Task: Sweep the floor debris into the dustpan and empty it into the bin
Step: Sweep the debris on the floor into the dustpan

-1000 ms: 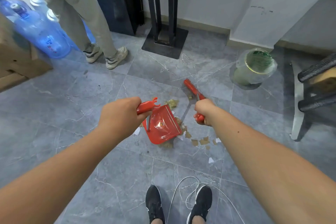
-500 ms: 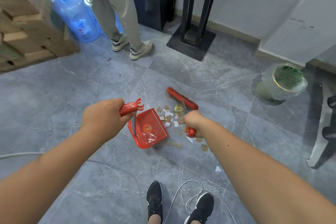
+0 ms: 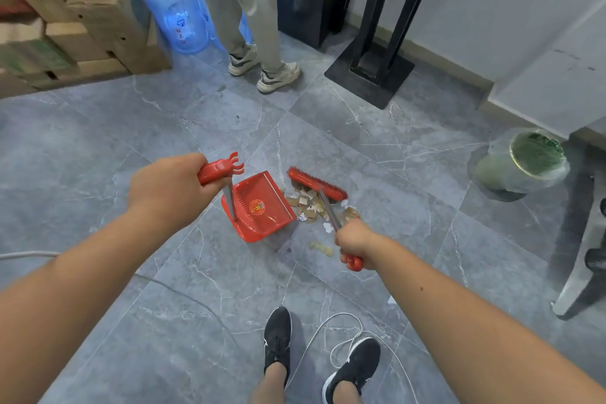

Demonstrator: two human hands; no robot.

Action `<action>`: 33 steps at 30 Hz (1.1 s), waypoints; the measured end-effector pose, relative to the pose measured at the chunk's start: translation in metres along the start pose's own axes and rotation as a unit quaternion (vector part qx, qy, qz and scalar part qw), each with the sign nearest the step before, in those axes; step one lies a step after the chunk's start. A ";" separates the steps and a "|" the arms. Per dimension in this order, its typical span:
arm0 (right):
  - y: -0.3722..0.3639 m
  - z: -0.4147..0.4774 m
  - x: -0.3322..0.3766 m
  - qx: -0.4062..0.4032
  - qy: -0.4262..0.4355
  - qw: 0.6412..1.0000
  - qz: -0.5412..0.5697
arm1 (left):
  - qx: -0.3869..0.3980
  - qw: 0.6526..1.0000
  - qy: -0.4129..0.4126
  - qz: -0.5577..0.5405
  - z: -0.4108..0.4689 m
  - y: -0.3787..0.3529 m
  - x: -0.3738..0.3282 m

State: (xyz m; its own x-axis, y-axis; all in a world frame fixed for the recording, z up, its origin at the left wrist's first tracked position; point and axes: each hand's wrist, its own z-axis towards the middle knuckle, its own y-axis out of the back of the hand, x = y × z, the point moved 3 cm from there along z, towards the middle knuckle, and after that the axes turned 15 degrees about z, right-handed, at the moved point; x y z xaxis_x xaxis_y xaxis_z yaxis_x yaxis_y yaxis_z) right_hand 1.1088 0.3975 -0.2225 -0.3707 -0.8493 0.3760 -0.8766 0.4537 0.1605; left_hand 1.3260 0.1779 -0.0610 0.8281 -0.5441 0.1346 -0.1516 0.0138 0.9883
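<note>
left hand (image 3: 167, 187) is clenched around the red handle of the dustpan (image 3: 259, 207), pan mouth on the grey floor facing the debris (image 3: 308, 205), while the right hand (image 3: 355, 244) is fisted on the broom (image 3: 316, 182), its head just behind the scrap pile. looks like the sweeping step, pan empty, 1 stray piece (image 3: 323, 248) near the right hand. next call: draw the bristles toward the pan, hold it steady, then carry it to the bin (image 3: 524, 161), well off to the right.
</note>
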 end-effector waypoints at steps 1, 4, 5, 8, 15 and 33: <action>-0.002 -0.004 -0.005 0.003 -0.001 1.000 -0.004 | 0.000 1.000 0.002 0.000 -0.003 0.002 0.005; -0.007 -0.015 -0.018 -0.001 -0.004 1.000 -0.013 | 0.001 1.000 0.009 -0.005 -0.014 0.005 0.021; -0.009 -0.017 -0.022 -0.007 -0.001 1.000 -0.013 | 0.000 1.000 0.012 -0.005 -0.017 0.006 0.025; -0.013 -0.026 -0.025 -0.017 0.023 0.999 -0.024 | -0.004 1.000 0.015 -0.007 -0.026 0.010 0.037; -0.044 -0.047 0.001 -0.011 0.077 0.997 -0.025 | -0.014 1.000 0.018 -0.006 -0.049 0.010 0.066; -0.158 -0.042 0.015 0.218 -0.114 0.830 0.501 | 0.038 0.996 0.072 0.021 -0.094 -0.005 0.145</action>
State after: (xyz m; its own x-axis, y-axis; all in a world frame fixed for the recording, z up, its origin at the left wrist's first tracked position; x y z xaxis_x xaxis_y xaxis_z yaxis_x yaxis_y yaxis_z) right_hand 1.2543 0.3248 -0.2039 -0.9853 -0.1569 -0.0683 -0.1033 0.8638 -0.4932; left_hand 1.4969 0.1778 -0.0393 0.8881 -0.4187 0.1898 -0.2235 -0.0326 0.9741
